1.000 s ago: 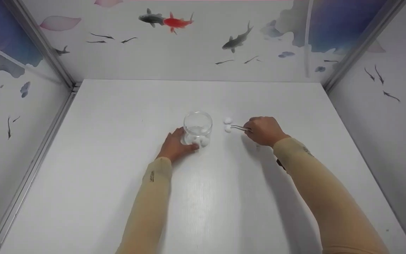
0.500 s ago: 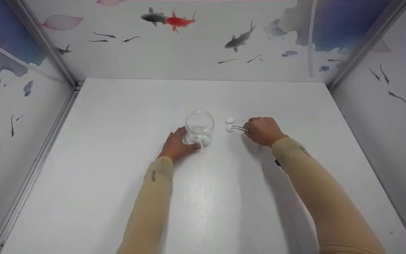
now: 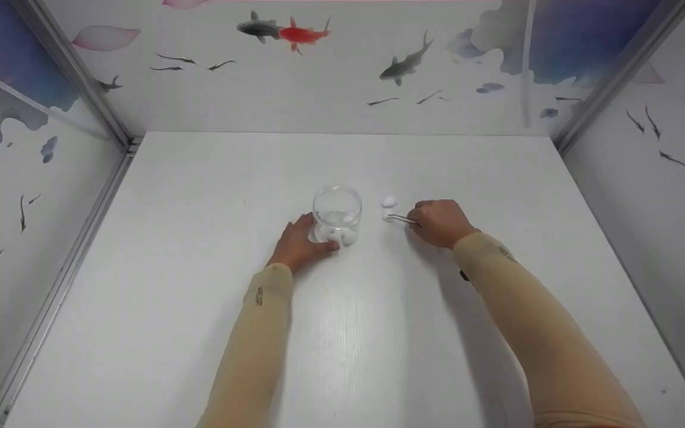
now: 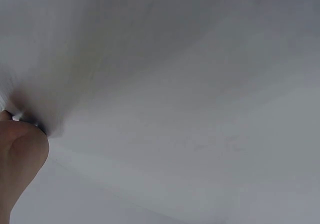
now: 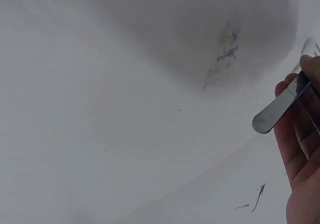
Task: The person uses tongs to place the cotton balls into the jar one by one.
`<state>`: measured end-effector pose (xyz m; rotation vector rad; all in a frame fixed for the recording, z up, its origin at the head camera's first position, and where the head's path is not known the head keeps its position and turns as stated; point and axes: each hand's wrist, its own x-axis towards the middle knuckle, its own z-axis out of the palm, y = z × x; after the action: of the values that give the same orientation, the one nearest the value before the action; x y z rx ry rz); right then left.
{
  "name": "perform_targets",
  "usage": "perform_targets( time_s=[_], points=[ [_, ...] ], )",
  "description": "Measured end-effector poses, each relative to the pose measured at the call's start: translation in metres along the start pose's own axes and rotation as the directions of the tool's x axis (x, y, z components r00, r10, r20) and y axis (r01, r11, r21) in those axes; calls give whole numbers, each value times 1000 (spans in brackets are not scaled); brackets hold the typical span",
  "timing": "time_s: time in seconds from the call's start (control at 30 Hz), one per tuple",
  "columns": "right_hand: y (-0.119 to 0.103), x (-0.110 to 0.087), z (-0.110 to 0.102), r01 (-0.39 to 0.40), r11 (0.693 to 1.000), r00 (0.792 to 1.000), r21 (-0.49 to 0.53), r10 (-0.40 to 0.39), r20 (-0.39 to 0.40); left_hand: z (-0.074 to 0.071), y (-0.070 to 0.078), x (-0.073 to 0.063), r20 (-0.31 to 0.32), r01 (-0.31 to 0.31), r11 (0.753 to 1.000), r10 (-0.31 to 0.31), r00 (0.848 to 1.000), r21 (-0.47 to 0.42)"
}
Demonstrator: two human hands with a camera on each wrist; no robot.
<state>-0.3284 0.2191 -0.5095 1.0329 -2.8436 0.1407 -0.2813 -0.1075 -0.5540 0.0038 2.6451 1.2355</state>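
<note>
Right now the right hand (image 3: 439,223) has its grip clenched around a pair of metal tweezers (image 3: 401,218), fingers curled over the shaft. In the head view the tweezers lie almost level, low over the white table (image 3: 200,238), their long axis running across it from right to left. The tips point left, toward the glass jar (image 3: 336,215), and they sit at the nearer of two cotton balls (image 3: 387,217); whether they have closed on it is too small to tell. The second cotton ball (image 3: 388,202) lies just behind the first, farther from the person, apparently touching it. In the right wrist view the blunt rear end of the tweezers (image 5: 280,106) sticks out from between the fingers (image 5: 295,149).

The jar stands upright with its mouth open, a few cotton balls (image 3: 342,236) resting on its bottom. The left hand (image 3: 299,244) wraps the jar's lower left side, its grip curled around the glass near the base. The two loose cotton balls sit just to the right of the jar, between it and the right hand. Both forearms wear tan sleeves (image 3: 253,333).
</note>
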Motion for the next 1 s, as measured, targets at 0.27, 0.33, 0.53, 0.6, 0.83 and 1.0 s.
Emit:
perform_targets(
  time_s=[0.27,0.33,0.53,0.6,0.83,1.0],
  points=[
    [3,-2,-2,-11,1000,999,-23,10,-44,2,-1,2,-7,1,1000,-1,1000,-5],
    [5,-3,-3,-15,1000,998,-19,13,-59,2,-1,3,-13,-13,1000,13,1000,-1],
    [5,-8,-9,-28,1000,997,3,28,-77,1,-2,2,-13,-26,1000,26,1000,8],
    [4,-11,-15,-25,1000,996,15,27,-79,1,-2,3,-11,-30,999,30,999,16],
    [-2,-16,-33,23,1000,990,18,-21,-142,3,-2,2,-13,-32,999,33,999,26],
    [-6,-14,-43,58,998,981,8,-55,-186,2,0,-1,-5,-8,1000,8,1000,15]
  ],
)
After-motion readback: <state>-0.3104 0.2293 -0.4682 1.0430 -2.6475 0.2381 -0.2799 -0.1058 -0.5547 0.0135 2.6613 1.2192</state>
